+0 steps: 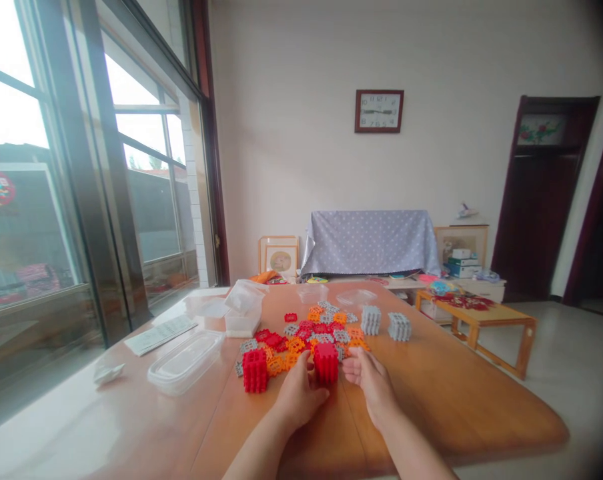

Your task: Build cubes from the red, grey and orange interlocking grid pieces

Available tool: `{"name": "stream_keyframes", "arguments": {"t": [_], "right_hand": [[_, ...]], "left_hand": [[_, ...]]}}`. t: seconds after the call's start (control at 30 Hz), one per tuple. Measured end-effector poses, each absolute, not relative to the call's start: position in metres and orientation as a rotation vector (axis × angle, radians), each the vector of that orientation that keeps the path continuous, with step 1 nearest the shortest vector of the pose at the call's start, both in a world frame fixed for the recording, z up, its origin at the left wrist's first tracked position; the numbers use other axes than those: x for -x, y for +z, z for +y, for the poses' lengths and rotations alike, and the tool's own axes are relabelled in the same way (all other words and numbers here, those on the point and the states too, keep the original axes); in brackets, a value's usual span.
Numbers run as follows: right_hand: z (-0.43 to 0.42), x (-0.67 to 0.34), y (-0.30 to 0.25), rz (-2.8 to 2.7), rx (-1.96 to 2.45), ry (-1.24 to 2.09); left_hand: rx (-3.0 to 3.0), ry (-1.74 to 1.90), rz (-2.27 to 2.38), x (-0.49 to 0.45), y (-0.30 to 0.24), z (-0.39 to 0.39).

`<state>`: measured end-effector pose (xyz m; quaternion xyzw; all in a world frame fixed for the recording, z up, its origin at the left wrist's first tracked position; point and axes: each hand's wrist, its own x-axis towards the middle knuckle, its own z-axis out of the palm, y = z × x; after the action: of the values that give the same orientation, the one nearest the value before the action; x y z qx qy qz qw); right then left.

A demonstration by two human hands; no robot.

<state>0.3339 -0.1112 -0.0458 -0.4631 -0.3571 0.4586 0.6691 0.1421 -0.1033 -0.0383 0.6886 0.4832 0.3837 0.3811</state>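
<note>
A red stack of interlocking plastic tiles (326,363) stands upright on the table between my two hands. My left hand (297,395) is at its left side, thumb near the base and fingers apart; I cannot tell whether it touches the stack. To the right, my right hand (369,381) is open, its fingers stretched toward the stack with a small gap. Another red stack (255,371) stands farther left. Behind the hands lies a loose spread of red, orange and grey tiles (296,345). Two grey stacks, one nearer the pile (371,321) and one farther right (399,327), stand beyond my right hand.
On the left of the wooden table (431,393) lie a clear plastic lid (186,360), a paper sheet (161,335) and a small crumpled packet (108,375). A clear container (243,317) stands at the back left. A low wooden table (476,313) is off to the right.
</note>
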Motion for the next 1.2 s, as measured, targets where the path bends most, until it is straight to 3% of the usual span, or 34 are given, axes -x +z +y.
{"name": "stream_keyframes", "arguments": {"t": [1.2], "right_hand": [[-0.11,-0.334,-0.045,-0.812,1.037,1.006]], "left_hand": [[-1.875,0.735,1.314,-0.143,-0.031,-0.071]]}}
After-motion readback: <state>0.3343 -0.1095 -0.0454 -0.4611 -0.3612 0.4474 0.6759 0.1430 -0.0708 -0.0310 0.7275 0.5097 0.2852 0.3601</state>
